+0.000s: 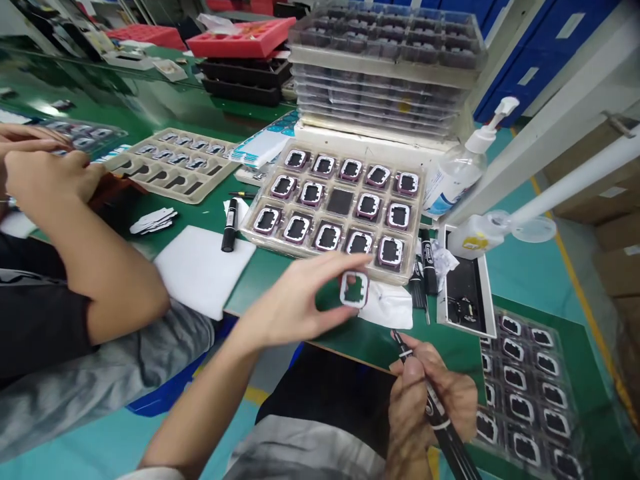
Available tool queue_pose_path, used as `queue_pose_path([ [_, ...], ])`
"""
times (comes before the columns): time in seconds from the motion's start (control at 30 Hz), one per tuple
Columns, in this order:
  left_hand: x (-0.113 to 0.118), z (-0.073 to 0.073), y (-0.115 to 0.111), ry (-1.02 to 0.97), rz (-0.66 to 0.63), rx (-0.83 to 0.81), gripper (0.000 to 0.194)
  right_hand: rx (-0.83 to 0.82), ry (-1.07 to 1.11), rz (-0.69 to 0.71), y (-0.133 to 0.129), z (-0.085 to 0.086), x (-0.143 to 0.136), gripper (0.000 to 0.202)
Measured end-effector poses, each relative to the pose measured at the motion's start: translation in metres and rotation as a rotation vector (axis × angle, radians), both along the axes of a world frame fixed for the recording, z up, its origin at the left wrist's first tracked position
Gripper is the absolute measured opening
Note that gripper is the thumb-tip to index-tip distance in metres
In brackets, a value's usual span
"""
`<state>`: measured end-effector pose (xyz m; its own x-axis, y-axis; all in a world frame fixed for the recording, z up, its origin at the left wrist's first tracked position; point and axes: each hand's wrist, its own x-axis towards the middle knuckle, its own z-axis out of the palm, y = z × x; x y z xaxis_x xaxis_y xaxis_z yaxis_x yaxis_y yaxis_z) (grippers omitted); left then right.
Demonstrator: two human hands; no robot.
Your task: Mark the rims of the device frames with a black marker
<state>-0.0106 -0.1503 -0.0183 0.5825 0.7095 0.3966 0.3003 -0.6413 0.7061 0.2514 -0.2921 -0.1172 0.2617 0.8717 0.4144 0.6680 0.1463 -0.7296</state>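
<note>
My left hand [295, 300] pinches a small watch case frame [355, 291] between thumb and fingertips, just in front of the tray [300, 250]. The frame has a white inner border and a dark reddish rim, and its middle is open. In my right hand [430, 393] is a black marker pen [440, 420], its tip uncovered and pointing up toward the frame, apart from it. Rows of similar frames sit in the tray's pockets; one pocket [340, 201] holds none. A white tissue [387, 305] lies beneath the held frame.
A stack of clear trays [380, 73] stands behind. At right are a pump bottle [460, 167], a white box [467, 287] and another filled tray [530, 387]. A co-worker's arm [100, 253] reaches in from the left, near a beige tray [175, 163] and another marker [230, 227].
</note>
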Motion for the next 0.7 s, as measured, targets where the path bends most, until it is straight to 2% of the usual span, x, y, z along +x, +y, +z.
queue_pose_path([
  [0.03,0.004,-0.014,-0.013,-0.013,0.024,-0.070,0.066,-0.034,-0.022,0.069,0.001,0.005,0.001,0.022],
  [0.07,0.009,-0.027,-0.025,-0.030,0.040,-0.129,0.065,-0.092,-0.043,0.191,0.002,0.010,-0.001,0.021],
  [0.1,0.013,-0.038,-0.035,-0.053,0.047,-0.173,0.061,-0.116,-0.037,0.235,0.002,0.014,-0.005,0.024],
  [0.17,0.022,-0.053,-0.049,-0.116,0.075,-0.228,0.052,-0.028,0.046,-0.060,0.003,0.019,-0.018,0.036],
  [0.2,0.026,-0.057,-0.054,-0.142,0.093,-0.250,0.050,-0.040,0.078,-0.072,0.004,0.020,-0.026,0.036],
  [0.27,0.032,-0.062,-0.059,-0.176,0.123,-0.275,0.050,-0.010,0.168,-0.066,0.005,0.019,-0.041,0.021],
  [0.33,0.035,-0.064,-0.061,-0.186,0.127,-0.260,0.049,0.091,0.249,-0.047,0.006,0.017,-0.053,0.003],
  [0.43,0.035,-0.067,-0.061,-0.195,0.112,-0.173,0.047,0.217,0.337,-0.013,0.008,0.016,-0.062,0.023],
  [0.7,0.034,-0.068,-0.062,-0.132,0.099,-0.060,0.047,0.181,0.225,-0.066,0.012,0.026,-0.067,0.021],
])
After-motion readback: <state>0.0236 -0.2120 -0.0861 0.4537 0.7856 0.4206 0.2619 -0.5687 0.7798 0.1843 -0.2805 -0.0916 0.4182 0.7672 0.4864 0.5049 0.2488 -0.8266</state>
